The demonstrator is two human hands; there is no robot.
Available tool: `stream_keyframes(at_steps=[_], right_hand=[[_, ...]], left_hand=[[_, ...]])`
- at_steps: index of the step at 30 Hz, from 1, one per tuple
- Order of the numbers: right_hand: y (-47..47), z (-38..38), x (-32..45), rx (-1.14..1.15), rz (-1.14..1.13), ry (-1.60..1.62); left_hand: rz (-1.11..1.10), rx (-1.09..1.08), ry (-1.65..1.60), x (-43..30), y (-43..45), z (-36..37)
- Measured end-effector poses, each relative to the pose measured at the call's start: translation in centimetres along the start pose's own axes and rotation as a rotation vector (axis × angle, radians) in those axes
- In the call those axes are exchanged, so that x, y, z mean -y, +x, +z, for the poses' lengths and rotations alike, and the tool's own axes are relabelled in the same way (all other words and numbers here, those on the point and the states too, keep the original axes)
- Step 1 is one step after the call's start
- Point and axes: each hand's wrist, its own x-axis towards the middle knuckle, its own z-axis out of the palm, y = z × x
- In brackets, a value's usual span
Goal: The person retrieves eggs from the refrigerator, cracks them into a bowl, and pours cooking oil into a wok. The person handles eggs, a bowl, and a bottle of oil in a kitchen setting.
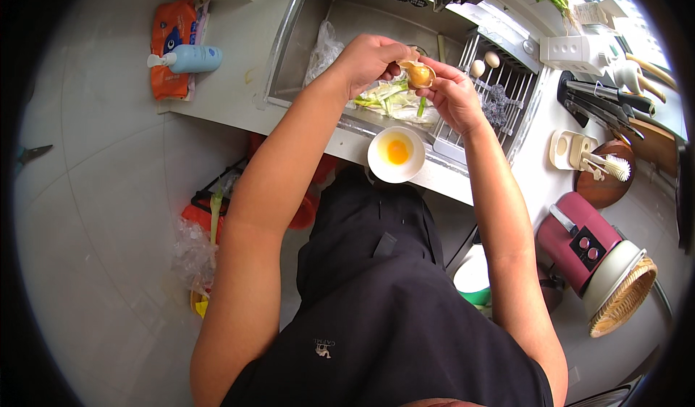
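Note:
Over the stainless steel sink, my left hand and my right hand meet at a broken eggshell. My left fingers pinch its torn upper edge, while my right fingers hold the rounded part, with yellowish egg showing inside. Below them, a white bowl stands at the counter's front edge and holds a yolk with egg white. Two whole eggs rest on the drying rack to the right. Green and white vegetable scraps lie in the sink under my hands.
A clear plastic bag lies in the sink. On the left counter are a pale blue pump bottle and an orange packet. To the right stand a knife holder with knives, a brush holder and a dark pink appliance.

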Motion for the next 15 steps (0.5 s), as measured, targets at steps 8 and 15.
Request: stream_keyframes(at_steps=[8, 15], right_hand=[[-0.1, 0.9, 0.8, -0.028, -0.062, 0.032], [0.0, 2.6, 1.1, -0.029, -0.025, 0.017]], left_hand=[[0.058, -0.114, -0.416, 1.2, 0.2, 0.0], [0.120, -0.267, -0.607, 2.6, 0.7, -2.5]])
